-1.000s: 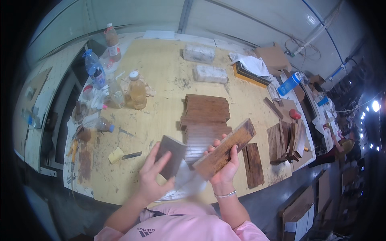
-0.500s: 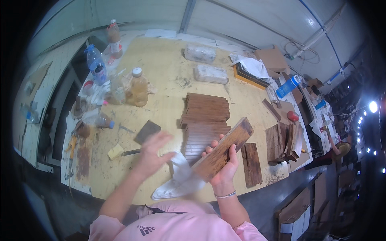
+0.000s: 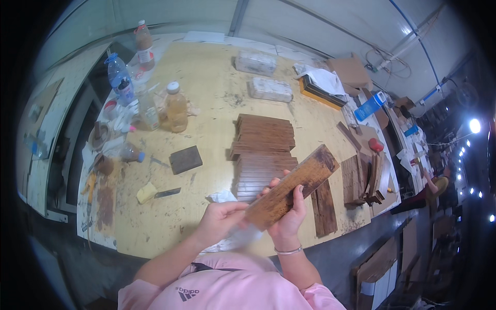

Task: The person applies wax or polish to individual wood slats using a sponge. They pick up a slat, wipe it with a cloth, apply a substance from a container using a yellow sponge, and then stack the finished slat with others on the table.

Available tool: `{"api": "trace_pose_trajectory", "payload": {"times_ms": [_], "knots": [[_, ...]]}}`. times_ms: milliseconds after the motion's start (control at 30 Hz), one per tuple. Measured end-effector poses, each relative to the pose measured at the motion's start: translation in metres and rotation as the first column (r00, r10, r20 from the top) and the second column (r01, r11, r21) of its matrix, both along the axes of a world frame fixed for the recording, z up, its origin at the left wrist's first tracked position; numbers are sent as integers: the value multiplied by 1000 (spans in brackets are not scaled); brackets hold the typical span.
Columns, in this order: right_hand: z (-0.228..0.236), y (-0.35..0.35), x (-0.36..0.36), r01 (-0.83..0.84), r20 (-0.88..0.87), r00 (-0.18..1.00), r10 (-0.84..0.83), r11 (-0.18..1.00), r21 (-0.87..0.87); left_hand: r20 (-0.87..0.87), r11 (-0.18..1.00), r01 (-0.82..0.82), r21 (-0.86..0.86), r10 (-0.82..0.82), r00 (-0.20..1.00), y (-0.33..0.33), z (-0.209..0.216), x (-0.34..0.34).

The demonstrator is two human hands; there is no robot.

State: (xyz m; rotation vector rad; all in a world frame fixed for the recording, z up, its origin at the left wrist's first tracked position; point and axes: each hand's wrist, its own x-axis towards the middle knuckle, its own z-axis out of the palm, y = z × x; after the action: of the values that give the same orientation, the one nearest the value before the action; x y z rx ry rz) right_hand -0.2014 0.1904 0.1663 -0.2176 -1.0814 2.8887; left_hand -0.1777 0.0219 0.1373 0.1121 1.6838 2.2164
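Note:
My right hand (image 3: pixel 288 219) is wrapped round a brown wooden board (image 3: pixel 294 188), thumb on its face and fingertips past its far edge. The board is tilted, its dark-stained end up to the right. At its lower left end my left hand (image 3: pixel 222 222) is closed, thumb and fingers against that end; the fingertips are partly blurred. A white cloth (image 3: pixel 222 196) lies under and around the left hand, partly hidden by it. Ahead of the board sits a row of stacked brown wooden strips (image 3: pixel 263 134). Another dark board (image 3: pixel 324 209) lies flat to the right.
At left are a dark square block (image 3: pixel 186 159), a yellow lump (image 3: pixel 146 192), a flat blade (image 3: pixel 168 192) and a bottle of amber liquid (image 3: pixel 176 111). Two wrapped blocks (image 3: pixel 270 89) lie at the back. More wooden pieces (image 3: pixel 354 178) and a blue bottle (image 3: pixel 369 107) are at right.
My left hand has come down and right from over the table to the board's lower end. The board has shifted slightly up and right in my right hand.

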Motion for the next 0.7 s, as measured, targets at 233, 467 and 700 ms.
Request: {"api": "trace_pose_trajectory", "payload": {"times_ms": [233,467,700], "knots": [[-15,5,-5,-25,-13,1000,24,999,-47,93,996,-79,-50,83,992,7,-11,-4],[6,32,11,17,-3,1000,-19,956,-291,-21,952,304,33,-303,953,-14,-85,-52],[47,86,97,226,33,972,-233,889,-399,-39,878,429,-210,-446,894,52,-13,-10]]}}
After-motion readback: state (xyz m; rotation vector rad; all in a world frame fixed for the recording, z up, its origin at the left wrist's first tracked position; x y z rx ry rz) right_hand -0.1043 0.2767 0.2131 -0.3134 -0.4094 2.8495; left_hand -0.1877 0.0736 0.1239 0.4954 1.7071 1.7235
